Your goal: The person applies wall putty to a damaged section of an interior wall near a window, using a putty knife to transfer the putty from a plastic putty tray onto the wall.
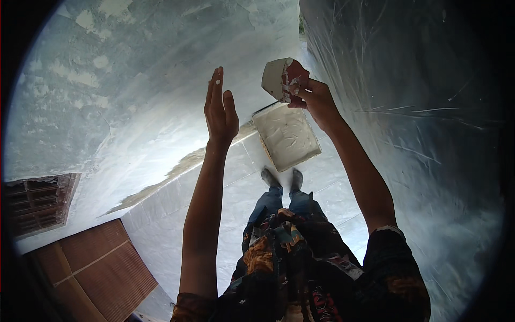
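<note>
My right hand [317, 103] is raised and closed around a wide putty knife [277, 80]. Its dark red grip is smeared with white, and its flat pale blade points to the left. My left hand [220, 111] is held up on the other side, fingers straight and thumb upright, with nothing in it. A whitish dab shows on one of its fingertips. Below the putty knife, a rectangular tray [289, 137] of pale, wet-looking plaster rests on the floor, just beyond my feet. Its surface is ridged with swirled marks.
A patchy plastered wall [134, 75] curves along the left, with a dark barred opening [40, 203] low in it. Translucent plastic-like sheeting [424, 134] hangs on the right. A brown ribbed panel [99, 268] is at lower left. Pale floor [230, 185] surrounds my feet.
</note>
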Demonstrator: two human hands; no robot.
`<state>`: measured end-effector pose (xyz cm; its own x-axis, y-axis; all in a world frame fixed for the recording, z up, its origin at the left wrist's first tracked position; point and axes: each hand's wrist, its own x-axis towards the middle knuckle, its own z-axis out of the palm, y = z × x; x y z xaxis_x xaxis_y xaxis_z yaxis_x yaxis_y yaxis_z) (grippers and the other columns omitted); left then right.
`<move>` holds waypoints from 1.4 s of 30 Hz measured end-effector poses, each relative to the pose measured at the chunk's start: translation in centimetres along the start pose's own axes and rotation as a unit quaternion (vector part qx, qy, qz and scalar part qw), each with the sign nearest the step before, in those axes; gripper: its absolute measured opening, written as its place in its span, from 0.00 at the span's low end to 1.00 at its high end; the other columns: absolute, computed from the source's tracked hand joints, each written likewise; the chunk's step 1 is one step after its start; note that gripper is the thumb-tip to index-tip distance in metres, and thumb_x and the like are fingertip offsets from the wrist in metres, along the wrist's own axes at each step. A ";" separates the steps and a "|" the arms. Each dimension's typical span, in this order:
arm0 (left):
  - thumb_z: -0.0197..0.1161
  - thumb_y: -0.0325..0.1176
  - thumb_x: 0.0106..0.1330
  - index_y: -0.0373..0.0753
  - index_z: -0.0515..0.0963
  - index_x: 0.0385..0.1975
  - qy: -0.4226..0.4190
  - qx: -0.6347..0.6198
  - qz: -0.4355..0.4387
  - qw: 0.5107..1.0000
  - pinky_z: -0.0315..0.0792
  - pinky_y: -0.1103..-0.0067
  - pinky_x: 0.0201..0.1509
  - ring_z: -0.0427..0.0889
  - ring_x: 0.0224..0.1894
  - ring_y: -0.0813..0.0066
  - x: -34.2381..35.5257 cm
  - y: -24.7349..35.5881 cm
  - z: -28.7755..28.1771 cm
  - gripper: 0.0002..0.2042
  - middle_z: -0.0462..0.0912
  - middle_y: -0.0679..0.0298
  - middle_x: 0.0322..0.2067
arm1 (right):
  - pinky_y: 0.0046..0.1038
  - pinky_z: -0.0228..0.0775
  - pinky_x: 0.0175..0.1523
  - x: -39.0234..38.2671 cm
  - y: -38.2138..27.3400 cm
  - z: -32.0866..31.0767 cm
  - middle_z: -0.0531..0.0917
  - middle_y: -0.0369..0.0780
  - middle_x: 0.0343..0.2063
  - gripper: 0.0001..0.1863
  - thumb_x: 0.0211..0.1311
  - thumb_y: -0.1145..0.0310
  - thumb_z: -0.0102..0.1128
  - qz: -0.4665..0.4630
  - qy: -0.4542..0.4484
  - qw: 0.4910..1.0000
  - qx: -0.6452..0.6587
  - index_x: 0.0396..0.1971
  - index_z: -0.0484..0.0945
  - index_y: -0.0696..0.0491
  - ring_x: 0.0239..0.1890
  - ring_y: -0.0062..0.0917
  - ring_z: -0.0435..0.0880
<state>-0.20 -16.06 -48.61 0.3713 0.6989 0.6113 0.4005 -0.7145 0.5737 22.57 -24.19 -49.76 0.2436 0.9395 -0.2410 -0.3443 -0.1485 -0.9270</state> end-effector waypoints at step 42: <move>0.39 0.39 0.81 0.25 0.68 0.65 -0.250 -0.011 -0.310 0.917 0.61 0.63 0.73 0.69 0.69 0.45 -29.3 -17.4 9.0 0.24 0.73 0.39 0.63 | 0.48 0.72 0.44 1.0 44.1 -1.1 0.81 0.55 0.28 0.10 0.62 0.69 0.59 0.010 0.163 0.903 -0.398 0.29 0.81 0.62 0.36 0.53 0.82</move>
<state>-10.53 -23.87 -81.42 0.4179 0.8943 -0.1599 0.6502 -0.1715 0.7402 8.64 -30.20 -91.24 0.5436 0.8126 -0.2104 0.3779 -0.4607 -0.8031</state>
